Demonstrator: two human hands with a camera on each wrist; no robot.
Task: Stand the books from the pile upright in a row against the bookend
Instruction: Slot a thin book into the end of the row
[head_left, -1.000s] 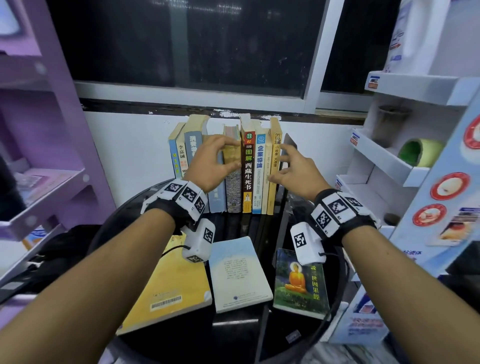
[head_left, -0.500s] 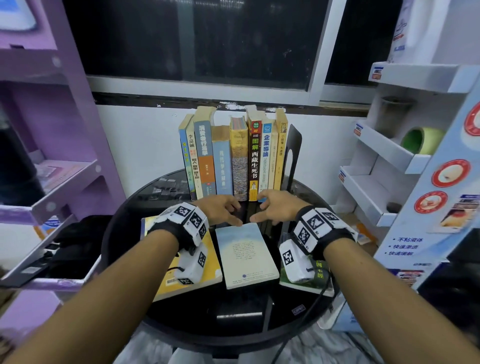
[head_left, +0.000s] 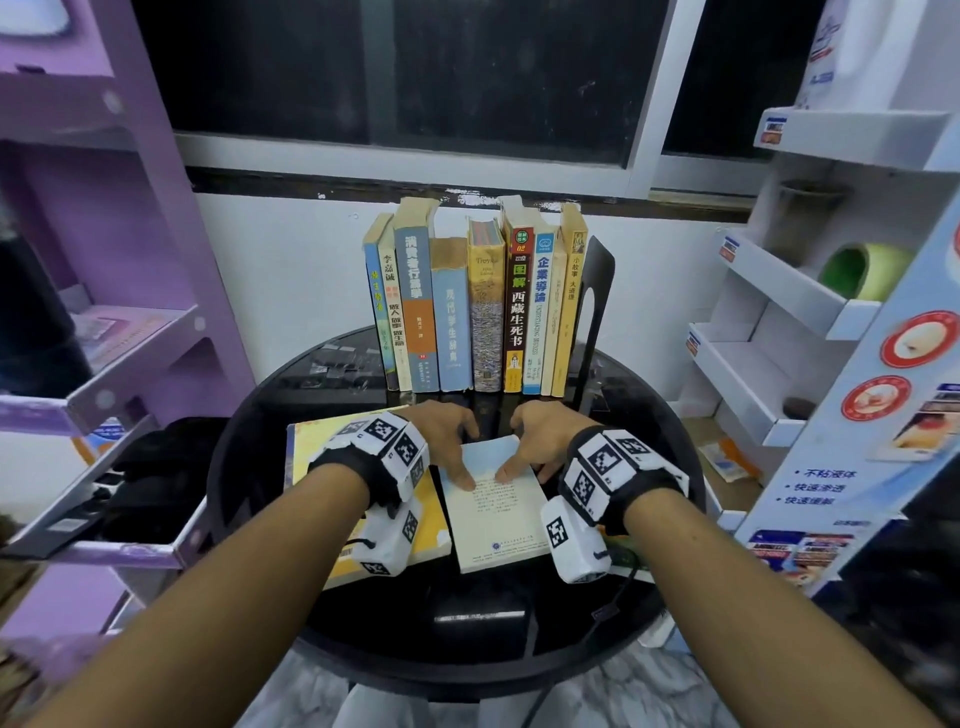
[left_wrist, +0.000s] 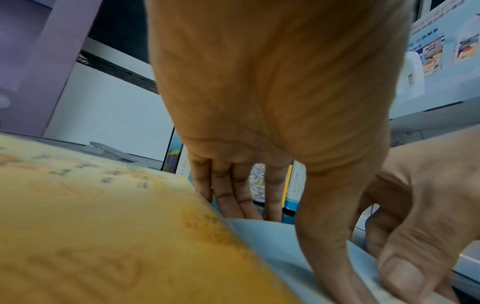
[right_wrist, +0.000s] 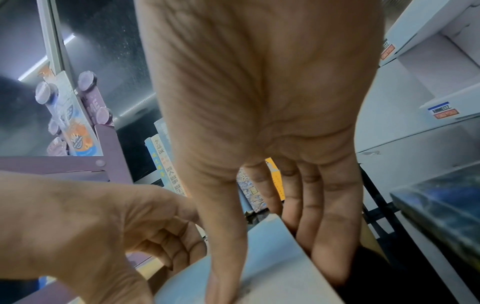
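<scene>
Several books (head_left: 467, 312) stand upright in a row at the back of the round black table (head_left: 483, 639), the rightmost against a black bookend (head_left: 596, 291). A pale blue book (head_left: 498, 519) lies flat in the middle. My left hand (head_left: 454, 457) and right hand (head_left: 524, 452) both hold its far end. Each thumb lies on the cover. The fingers run down the side edges, as the left wrist view (left_wrist: 298, 246) and right wrist view (right_wrist: 275, 277) show. A yellow book (head_left: 317, 457) lies flat to the left. A dark green-covered book (right_wrist: 441, 216) lies to the right, mostly under my right wrist.
A purple shelf unit (head_left: 130, 338) stands close on the left of the table. White display shelves (head_left: 779, 332) stand on the right. The white wall and a dark window are right behind the row of books.
Both hands have come down from the upright row to the near side of the table and taken hold of the flat pale blue book's far end.
</scene>
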